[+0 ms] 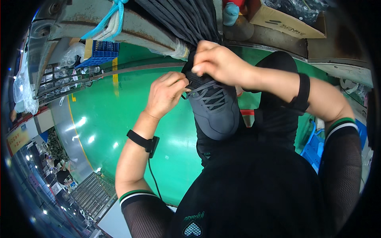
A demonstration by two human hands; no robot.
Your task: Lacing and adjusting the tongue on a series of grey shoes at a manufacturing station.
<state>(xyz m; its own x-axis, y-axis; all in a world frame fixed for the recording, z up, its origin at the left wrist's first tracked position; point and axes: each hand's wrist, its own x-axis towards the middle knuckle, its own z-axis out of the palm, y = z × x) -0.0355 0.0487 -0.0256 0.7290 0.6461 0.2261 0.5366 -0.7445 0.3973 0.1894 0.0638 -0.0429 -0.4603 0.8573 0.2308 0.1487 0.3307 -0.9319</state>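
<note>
Centrally, showed a dark grey shoe (214,117) over the left thigh (201,146), toe toward the torso (254,186). Pinched the laces (213,99) between closed fingertips of the left hand (164,93); curled the right hand (214,62), motion-blurred, beside the ankle opening, any grip impossible to tell. At upper right, included an open cardboard carton (285,28) with dark, glossy contents (295,10) on a counter (335,49). At upper left, included a blue crate (102,51), contents indistinct, near a metal rack (47,89) and clear plastic (25,89).

Dark grey shoe (216,122), lighter grey criss-crossed laces (213,97)
</note>
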